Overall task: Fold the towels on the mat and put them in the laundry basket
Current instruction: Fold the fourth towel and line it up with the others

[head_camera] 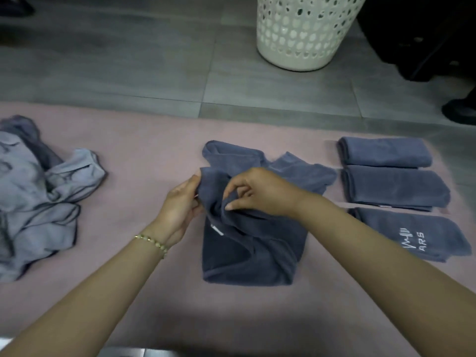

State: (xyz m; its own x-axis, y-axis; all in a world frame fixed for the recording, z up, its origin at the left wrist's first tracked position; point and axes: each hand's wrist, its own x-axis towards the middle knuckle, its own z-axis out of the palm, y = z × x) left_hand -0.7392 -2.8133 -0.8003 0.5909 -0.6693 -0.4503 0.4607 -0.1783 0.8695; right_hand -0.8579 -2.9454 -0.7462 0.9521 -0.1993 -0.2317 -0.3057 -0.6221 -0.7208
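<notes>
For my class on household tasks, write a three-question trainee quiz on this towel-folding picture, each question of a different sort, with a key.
1. True or false: the laundry basket stands on the pink mat.
2. How many folded dark towels lie in a row at the right of the mat?
3. Multiple choice: what are the left hand and the right hand holding? A) the crumpled light grey pile B) the dark towel in the middle C) the basket rim

Key:
1. False; it stands on the grey floor beyond the mat.
2. Three: far, middle, and near, which bears white lettering.
3. B
</notes>
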